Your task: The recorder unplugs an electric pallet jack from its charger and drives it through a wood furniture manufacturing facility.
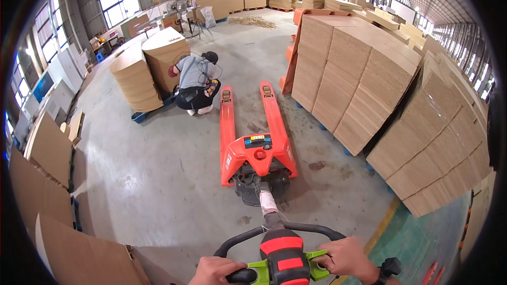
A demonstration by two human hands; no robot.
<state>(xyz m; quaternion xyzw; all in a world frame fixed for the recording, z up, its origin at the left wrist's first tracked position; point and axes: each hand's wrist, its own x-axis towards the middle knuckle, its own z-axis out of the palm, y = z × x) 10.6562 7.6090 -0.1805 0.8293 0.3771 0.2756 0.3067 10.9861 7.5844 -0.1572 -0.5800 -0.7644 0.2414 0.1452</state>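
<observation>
Both my hands are closed around the grips of a red and black pallet jack handle [284,250]. My left hand [217,271] wraps the left grip beside a green lever. On the right grip, my right hand [346,257] has its thumb by the other green lever; a dark watch is on that wrist. Beyond the handle stands the red pallet jack [260,153], its two forks pointing away from me with nothing on them. A person [196,82] in a light top and black cap crouches left of the fork tips, beside a stack of boards [138,76].
Tall stacks of brown boards [354,74] on blue pallets line the right side. More board stacks [50,150] stand along the left. Further off are a fan [178,6] and a scrap pile [253,21]. A yellow line [385,224] borders green floor at lower right.
</observation>
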